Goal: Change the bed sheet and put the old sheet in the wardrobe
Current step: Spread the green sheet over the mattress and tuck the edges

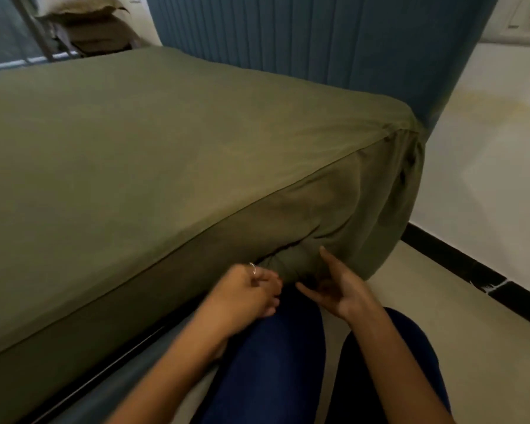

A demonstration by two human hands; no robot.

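1. A green bed sheet [153,142] is being seen stretched smooth over the bed, filling the left and middle of the frame.
2. The sheet is being seen hanging down the side of the mattress, with loose folds bunched at the corner [404,166] on the right side of the frame.
3. A puffy fold of the sheet [297,258] is being seen low on the side of the bed, in the lower middle of the frame.
4. The left hand [245,295] is being held just left of that fold, with a ring [252,267] on one finger.
5. The left fingers [270,283] are being kept loosely curled; whether any cloth is being pinched cannot be told.
6. The right hand [340,289] is being held just right of the fold, palm turned to the left.
7. The right fingers [326,255] are being kept spread apart, with one fingertip touching the sheet.
8. Dark blue trousers [273,371] are being seen at the bottom of the frame, under both arms.
9. A blue headboard [334,41] is being seen standing at the top of the frame, behind the bed.
10. Folded brownish cloth [83,22] is being seen piled at the upper left of the frame.
11. A pale floor [459,301] is being seen at the lower right, beside a white wall [487,148].
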